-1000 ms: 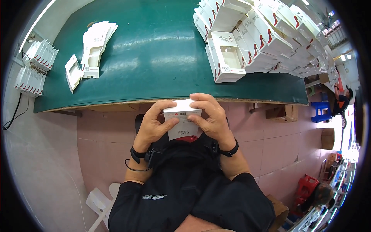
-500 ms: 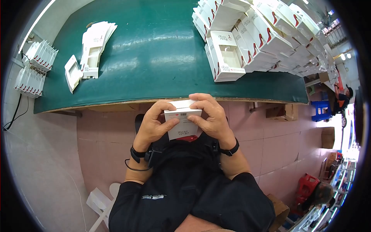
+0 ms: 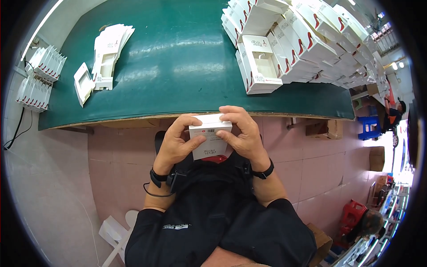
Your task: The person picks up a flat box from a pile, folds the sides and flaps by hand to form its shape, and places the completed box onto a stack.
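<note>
Between my two hands is a small white cardboard box (image 3: 211,144) with dark print, held in front of my lap below the table's near edge. My left hand (image 3: 180,138) grips its left side, thumb on the face turned to me and fingers over the top. On the right side my right hand (image 3: 242,133) holds it likewise, its thumb near the upper right corner of that face. The far side of the box is hidden from me. A bit of something red (image 3: 215,159) shows behind its lower end.
A green table (image 3: 178,66) spans the front. Many white boxes with red shoe pictures (image 3: 296,44) are stacked at its right. Flattened white cartons (image 3: 106,58) and one open box piece (image 3: 83,84) lie at the left. More boxes (image 3: 42,64) stand far left. Another person (image 3: 393,113) is at the far right.
My right thumb and fingers have shifted slightly on the box, the thumb moving up and toward the corner. The box and my left hand stay about where they were.
</note>
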The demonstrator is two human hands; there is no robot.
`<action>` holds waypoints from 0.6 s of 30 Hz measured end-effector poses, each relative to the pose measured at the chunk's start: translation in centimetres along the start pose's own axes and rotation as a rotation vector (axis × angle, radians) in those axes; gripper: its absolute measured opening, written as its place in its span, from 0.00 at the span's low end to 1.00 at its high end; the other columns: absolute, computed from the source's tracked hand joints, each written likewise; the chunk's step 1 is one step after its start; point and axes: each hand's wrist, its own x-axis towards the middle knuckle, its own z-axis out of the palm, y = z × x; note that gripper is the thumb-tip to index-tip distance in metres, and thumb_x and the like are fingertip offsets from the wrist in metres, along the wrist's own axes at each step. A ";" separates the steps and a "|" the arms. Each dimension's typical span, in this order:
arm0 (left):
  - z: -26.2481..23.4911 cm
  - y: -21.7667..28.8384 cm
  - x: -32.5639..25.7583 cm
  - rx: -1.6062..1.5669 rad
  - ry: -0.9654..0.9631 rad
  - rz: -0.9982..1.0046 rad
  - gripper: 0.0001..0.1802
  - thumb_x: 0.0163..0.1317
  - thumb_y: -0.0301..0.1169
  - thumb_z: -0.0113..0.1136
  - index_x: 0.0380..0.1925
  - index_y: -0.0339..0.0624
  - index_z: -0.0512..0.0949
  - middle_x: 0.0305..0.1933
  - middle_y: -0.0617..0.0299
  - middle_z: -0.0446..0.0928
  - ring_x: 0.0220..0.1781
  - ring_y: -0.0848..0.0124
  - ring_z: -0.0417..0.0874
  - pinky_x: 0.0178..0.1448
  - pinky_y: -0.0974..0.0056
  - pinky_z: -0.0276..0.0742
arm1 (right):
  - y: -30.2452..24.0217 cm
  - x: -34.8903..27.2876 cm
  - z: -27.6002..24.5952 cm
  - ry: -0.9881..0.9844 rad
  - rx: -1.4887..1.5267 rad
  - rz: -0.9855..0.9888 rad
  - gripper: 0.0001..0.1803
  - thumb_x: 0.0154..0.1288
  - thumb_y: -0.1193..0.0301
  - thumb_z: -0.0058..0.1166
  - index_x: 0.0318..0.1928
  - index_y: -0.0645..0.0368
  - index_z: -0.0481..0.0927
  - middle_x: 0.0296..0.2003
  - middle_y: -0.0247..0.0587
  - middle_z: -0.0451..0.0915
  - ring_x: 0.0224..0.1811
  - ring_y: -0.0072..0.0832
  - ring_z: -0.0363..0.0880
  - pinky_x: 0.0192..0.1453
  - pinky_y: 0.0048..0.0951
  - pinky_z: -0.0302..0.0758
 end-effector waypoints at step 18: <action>0.5 0.3 -0.1 -0.096 0.098 -0.031 0.33 0.65 0.25 0.74 0.69 0.39 0.71 0.65 0.54 0.75 0.65 0.66 0.79 0.67 0.60 0.80 | 0.5 -0.3 -0.6 -0.010 -0.021 -0.008 0.22 0.66 0.70 0.73 0.58 0.63 0.81 0.60 0.47 0.81 0.57 0.31 0.82 0.59 0.31 0.81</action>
